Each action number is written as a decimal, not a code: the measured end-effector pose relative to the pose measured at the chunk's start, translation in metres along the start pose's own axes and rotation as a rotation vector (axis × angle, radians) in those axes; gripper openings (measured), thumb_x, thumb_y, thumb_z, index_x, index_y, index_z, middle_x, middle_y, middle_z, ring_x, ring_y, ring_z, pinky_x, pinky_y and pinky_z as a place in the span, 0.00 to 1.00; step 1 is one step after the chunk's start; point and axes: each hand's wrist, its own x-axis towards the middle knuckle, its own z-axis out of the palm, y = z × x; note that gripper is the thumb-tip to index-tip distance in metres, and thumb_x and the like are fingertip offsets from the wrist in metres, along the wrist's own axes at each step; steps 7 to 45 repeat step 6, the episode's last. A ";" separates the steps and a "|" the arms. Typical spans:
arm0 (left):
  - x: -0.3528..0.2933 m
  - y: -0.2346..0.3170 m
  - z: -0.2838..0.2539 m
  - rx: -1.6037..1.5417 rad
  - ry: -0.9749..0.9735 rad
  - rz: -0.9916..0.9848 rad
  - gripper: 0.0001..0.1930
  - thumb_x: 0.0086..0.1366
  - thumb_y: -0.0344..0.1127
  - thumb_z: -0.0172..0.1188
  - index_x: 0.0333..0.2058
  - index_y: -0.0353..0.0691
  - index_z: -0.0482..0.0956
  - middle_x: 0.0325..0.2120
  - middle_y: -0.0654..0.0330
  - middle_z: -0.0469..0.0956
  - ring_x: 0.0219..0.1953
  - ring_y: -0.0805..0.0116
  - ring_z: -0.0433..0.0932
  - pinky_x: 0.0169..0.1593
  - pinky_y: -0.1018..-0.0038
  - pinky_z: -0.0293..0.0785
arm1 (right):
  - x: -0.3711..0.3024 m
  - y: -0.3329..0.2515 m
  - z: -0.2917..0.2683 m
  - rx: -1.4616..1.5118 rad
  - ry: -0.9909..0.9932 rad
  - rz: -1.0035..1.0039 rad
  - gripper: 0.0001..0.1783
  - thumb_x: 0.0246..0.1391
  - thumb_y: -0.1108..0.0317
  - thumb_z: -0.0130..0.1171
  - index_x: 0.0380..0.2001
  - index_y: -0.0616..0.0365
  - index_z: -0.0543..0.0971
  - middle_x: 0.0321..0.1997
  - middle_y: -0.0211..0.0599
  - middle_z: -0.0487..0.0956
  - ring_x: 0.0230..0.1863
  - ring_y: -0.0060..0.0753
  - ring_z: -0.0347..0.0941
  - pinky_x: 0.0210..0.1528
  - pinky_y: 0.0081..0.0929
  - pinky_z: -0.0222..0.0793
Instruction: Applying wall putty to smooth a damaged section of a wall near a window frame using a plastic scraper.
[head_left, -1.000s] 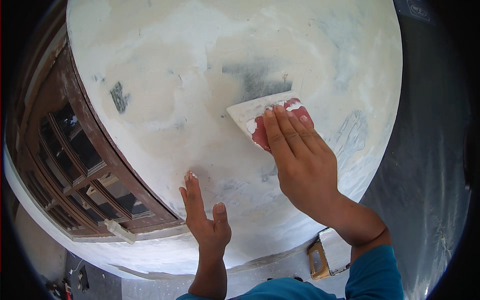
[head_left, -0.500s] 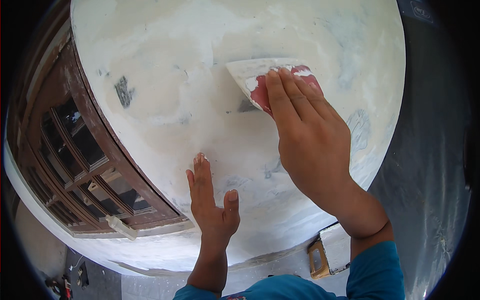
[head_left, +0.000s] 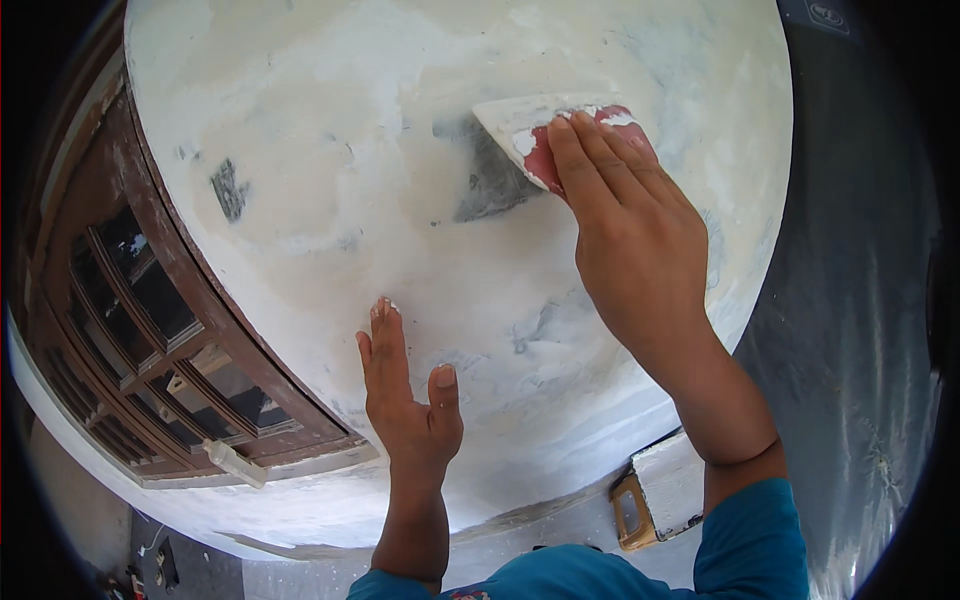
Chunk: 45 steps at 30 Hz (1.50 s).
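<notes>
My right hand point(head_left: 640, 235) presses a putty spreader point(head_left: 545, 165) against the wall point(head_left: 330, 210), its fingers flat over the red plate. Wet white putty coats the spreader's left and upper edges. Just left of the tool, a dark grey patch point(head_left: 490, 180) shows through the pale, unevenly smeared wall coating. Lower down and to the left, my left hand point(head_left: 408, 400) is stretched toward the wall, fingers straight and thumb apart, with nothing in it. White putty marks its fingertips. Whether its fingertips touch the wall is hard to tell.
A brown wooden window point(head_left: 140, 320) with glass panes is on the left, a pale handle-like piece point(head_left: 235, 463) at its lower edge. A putty-covered board with a yellowish handle point(head_left: 632, 512) lies low on the right. Dark plastic sheeting point(head_left: 850, 330) hangs beyond the wall's right edge.
My right hand has slid the spreader rightward along the wall, and more of the dark grey patch shows to its left. The view has shifted slightly; my left hand keeps its pose.
</notes>
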 end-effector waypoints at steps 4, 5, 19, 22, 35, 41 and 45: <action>-0.003 0.006 0.015 -0.053 0.036 0.005 0.36 0.72 0.57 0.41 0.63 0.28 0.64 0.60 0.39 0.68 0.65 0.42 0.65 0.69 0.49 0.50 | -0.009 0.016 0.038 -0.110 -0.025 -0.009 0.22 0.55 0.73 0.55 0.54 0.68 0.75 0.54 0.53 0.78 0.56 0.47 0.76 0.60 0.40 0.71; -0.004 0.007 0.013 -0.063 0.021 0.008 0.35 0.72 0.55 0.43 0.62 0.27 0.63 0.61 0.38 0.66 0.66 0.41 0.63 0.69 0.48 0.50 | -0.029 0.005 0.048 -0.155 -0.091 -0.022 0.24 0.58 0.72 0.53 0.57 0.66 0.73 0.57 0.52 0.77 0.58 0.49 0.75 0.61 0.42 0.70; -0.006 0.005 0.013 -0.061 0.016 0.001 0.37 0.71 0.58 0.44 0.63 0.27 0.63 0.61 0.38 0.66 0.66 0.42 0.63 0.69 0.48 0.50 | -0.057 -0.009 0.059 -0.129 -0.153 -0.020 0.26 0.59 0.72 0.52 0.61 0.64 0.70 0.59 0.52 0.76 0.58 0.54 0.74 0.61 0.46 0.70; -0.006 0.005 0.013 -0.061 0.016 0.001 0.37 0.71 0.58 0.44 0.63 0.27 0.63 0.61 0.38 0.66 0.66 0.42 0.63 0.69 0.48 0.50 | -0.057 -0.009 0.059 -0.129 -0.153 -0.020 0.26 0.59 0.72 0.52 0.61 0.64 0.70 0.59 0.52 0.76 0.58 0.54 0.74 0.61 0.46 0.70; -0.006 0.005 0.013 -0.061 0.016 0.001 0.37 0.71 0.58 0.44 0.63 0.27 0.63 0.61 0.38 0.66 0.66 0.42 0.63 0.69 0.48 0.50 | -0.057 -0.009 0.059 -0.129 -0.153 -0.020 0.26 0.59 0.72 0.52 0.61 0.64 0.70 0.59 0.52 0.76 0.58 0.54 0.74 0.61 0.46 0.70; -0.006 0.005 0.013 -0.061 0.016 0.001 0.37 0.71 0.58 0.44 0.63 0.27 0.63 0.61 0.38 0.66 0.66 0.42 0.63 0.69 0.48 0.50 | -0.057 -0.009 0.059 -0.129 -0.153 -0.020 0.26 0.59 0.72 0.52 0.61 0.64 0.70 0.59 0.52 0.76 0.58 0.54 0.74 0.61 0.46 0.70; -0.006 0.005 0.013 -0.061 0.016 0.001 0.37 0.71 0.58 0.44 0.63 0.27 0.63 0.61 0.38 0.66 0.66 0.42 0.63 0.69 0.48 0.50 | -0.057 -0.009 0.059 -0.129 -0.153 -0.020 0.26 0.59 0.72 0.52 0.61 0.64 0.70 0.59 0.52 0.76 0.58 0.54 0.74 0.61 0.46 0.70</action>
